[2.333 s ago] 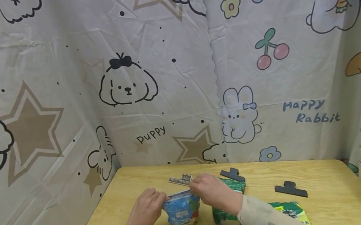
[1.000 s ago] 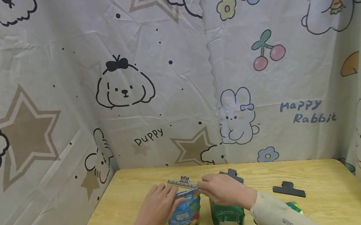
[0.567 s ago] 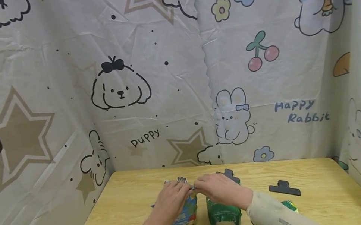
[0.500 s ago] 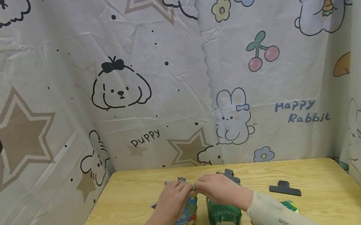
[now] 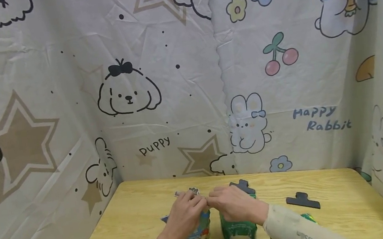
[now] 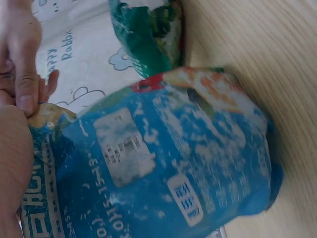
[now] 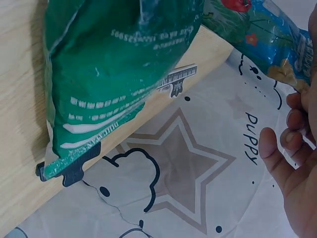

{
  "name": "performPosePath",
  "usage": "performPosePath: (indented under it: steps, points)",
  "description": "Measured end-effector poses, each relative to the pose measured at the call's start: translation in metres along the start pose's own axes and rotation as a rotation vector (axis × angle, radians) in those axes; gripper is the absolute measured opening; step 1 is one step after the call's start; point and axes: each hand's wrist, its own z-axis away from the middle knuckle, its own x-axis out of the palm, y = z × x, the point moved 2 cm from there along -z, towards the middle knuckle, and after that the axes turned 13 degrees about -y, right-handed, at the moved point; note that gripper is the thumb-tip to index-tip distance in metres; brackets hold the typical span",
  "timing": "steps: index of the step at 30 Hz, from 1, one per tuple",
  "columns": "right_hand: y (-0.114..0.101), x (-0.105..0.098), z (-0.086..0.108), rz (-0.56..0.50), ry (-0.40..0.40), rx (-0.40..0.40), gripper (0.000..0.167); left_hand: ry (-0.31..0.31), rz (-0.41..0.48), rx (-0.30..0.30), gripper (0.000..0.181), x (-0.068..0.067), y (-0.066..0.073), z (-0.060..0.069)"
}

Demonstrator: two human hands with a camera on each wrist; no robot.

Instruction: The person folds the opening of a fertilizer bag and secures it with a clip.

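Note:
A soft blue printed bag (image 5: 200, 234) stands on the table between my hands, its top edge gathered and folded. My left hand (image 5: 185, 216) grips the top from the left; a blue corner sticks out beyond it. At the right end of that edge, my right hand (image 5: 232, 204) pinches the corner between thumb and finger. The left wrist view shows the bag's blue back (image 6: 163, 158) with a white label. Beside it, a green bag (image 5: 239, 233) has its end clamped by a black clip (image 7: 79, 166). Behind my left hand lies a piano-key patterned clip (image 5: 194, 191), partly covered.
A loose black clip (image 5: 302, 200) lies on the wooden table (image 5: 351, 219) at the right. Part of a yellow-green bag (image 5: 309, 217) shows behind the right sleeve. A printed cloth (image 5: 174, 97) hangs around the table's back and sides.
The blue bag's top was stretched between my hands; now it is gathered. My left hand has moved right, close to the right hand. The right sleeve covers more of the yellow-green bag.

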Motion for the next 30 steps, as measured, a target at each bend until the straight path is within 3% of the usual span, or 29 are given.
performPosePath:
  steps: [2, 7, 14, 21, 30]
  points:
    - [0.000, -0.001, -0.001, -0.015, 0.000, -0.012, 0.019, 0.013, -0.026, 0.006, 0.049, -0.001, 0.000, 0.001]
    - [-0.001, -0.002, -0.002, -0.056, -0.006, -0.030, 0.024, 0.000, -0.051, 0.017, 0.048, -0.002, 0.000, 0.004]
    - [0.002, 0.000, -0.001, -0.101, -0.042, -0.020, 0.031, 0.002, -0.052, 0.009, 0.021, -0.008, -0.007, 0.014]
    - [0.005, 0.000, 0.000, -0.138, -0.073, -0.007, 0.028, 0.009, -0.077, -0.003, 0.049, -0.012, -0.015, 0.024]
    - [0.008, 0.001, 0.001, -0.137, -0.044, -0.011, 0.027, -0.020, -0.057, -0.020, 0.047, -0.015, -0.023, 0.036]
